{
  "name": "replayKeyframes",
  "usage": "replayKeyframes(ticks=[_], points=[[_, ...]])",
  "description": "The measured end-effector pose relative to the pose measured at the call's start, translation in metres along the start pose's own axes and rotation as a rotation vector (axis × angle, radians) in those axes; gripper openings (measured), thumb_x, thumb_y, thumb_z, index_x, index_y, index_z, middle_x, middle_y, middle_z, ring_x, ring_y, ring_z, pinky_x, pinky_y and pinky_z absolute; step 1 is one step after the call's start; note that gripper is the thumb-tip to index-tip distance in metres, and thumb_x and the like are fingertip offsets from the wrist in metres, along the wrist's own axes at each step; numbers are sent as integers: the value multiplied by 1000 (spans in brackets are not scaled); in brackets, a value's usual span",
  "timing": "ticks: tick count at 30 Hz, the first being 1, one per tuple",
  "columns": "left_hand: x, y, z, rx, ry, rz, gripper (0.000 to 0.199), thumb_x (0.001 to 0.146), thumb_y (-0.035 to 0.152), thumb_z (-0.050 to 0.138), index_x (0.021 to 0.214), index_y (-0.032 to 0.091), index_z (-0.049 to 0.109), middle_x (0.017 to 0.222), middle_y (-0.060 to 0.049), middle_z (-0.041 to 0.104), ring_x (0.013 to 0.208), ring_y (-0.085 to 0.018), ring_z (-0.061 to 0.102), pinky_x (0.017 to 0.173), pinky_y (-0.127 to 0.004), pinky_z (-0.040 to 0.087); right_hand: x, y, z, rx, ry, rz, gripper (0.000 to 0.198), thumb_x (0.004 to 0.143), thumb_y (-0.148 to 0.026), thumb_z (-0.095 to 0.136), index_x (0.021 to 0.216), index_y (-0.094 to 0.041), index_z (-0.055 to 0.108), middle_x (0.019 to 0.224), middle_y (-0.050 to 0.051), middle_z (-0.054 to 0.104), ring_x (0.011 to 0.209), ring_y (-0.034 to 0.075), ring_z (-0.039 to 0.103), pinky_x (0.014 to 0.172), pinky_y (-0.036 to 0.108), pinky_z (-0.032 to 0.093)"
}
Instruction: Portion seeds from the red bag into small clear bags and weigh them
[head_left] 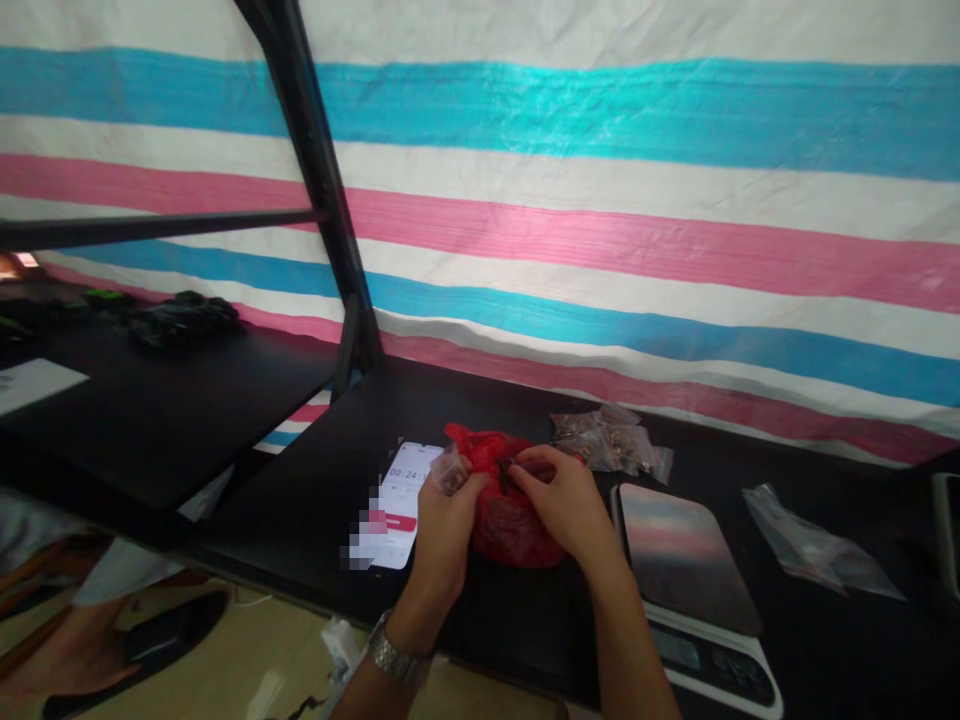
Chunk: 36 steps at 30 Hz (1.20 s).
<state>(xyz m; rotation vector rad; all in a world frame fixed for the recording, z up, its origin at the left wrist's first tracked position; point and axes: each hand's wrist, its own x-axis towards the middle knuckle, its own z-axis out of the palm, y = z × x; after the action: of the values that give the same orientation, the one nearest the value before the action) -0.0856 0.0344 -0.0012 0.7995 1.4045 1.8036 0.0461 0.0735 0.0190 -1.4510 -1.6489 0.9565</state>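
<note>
A red plastic bag (517,525) stands on the black table with its mouth gathered open. My left hand (452,505), with a metal-band watch (395,650) on the wrist, is closed on a small clear plastic bag (448,470) at the red bag's left edge. At the opening, the fingers of my right hand (556,492) are pinched together over small dark contents; what exactly they hold is too small to make out. A phone (401,505) showing a running timer lies just left of my left hand. Right of my right forearm sits a digital scale (686,560).
Several clear bags of small metallic parts (611,440) lie behind the scale. Flat clear plastic bags (814,540) rest to its right. A black metal post (322,190) rises behind, before a striped tarp (637,240). Part of another person (82,640) shows at lower left.
</note>
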Motion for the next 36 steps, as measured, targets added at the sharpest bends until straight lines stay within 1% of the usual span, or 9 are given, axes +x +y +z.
replayKeyframes(ticks=[3,6,10,13,17,21,25,32,36], points=[[1,-2,-2,116,-40,41,14,68,23,69,79,22,60,72,4,62,68,-17,59,67,-29,50,0,3,-10,87,-10,39,16,87,-34,71,93,-20,75,89,7,81,84,24,77,77,35,55],[0,-2,-4,224,-11,107,12,72,22,71,78,23,61,75,2,58,73,-19,55,75,-35,49,-3,3,-19,158,-11,28,24,86,-42,72,94,-19,75,88,8,81,84,26,76,76,36,55],[-7,1,-3,483,133,424,12,78,25,73,80,24,62,94,-5,58,96,-28,56,90,-45,48,-13,-9,-34,216,51,-58,31,84,-48,74,97,-20,75,92,7,81,87,25,74,80,37,54],[-18,2,2,631,106,619,12,86,30,74,92,24,65,98,-7,62,98,-29,59,88,-45,49,-25,-26,-43,187,144,-163,28,85,-47,74,98,-22,77,98,5,80,91,24,73,85,37,53],[-31,1,12,631,-24,581,19,92,36,72,105,24,64,91,-4,70,84,-26,65,77,-41,52,-42,-45,-50,136,168,-235,15,85,-35,74,96,-25,77,99,2,79,93,23,71,88,38,52],[-34,-1,19,659,5,583,18,87,27,69,104,23,66,92,-5,73,84,-28,68,74,-42,53,-51,-48,-54,-37,144,-308,17,83,-19,79,97,-28,78,104,1,79,104,25,67,98,42,47],[-32,-6,21,669,27,570,19,85,27,69,103,23,66,94,-6,74,84,-28,69,75,-42,53,-54,-47,-56,-179,83,-418,22,85,-12,81,98,-28,76,111,0,78,111,26,64,102,44,44],[-33,-8,26,566,-3,460,20,88,33,71,106,24,66,96,-5,74,89,-26,68,81,-41,53,-54,-46,-55,-159,107,-473,18,90,-16,77,102,-30,75,117,1,77,114,26,64,104,44,44],[-31,-8,25,508,-39,474,19,93,36,70,105,23,64,93,-3,69,83,-23,65,77,-37,53,-44,-40,-49,-47,247,-388,9,92,-29,74,101,-28,76,109,4,77,105,26,67,99,41,48]])
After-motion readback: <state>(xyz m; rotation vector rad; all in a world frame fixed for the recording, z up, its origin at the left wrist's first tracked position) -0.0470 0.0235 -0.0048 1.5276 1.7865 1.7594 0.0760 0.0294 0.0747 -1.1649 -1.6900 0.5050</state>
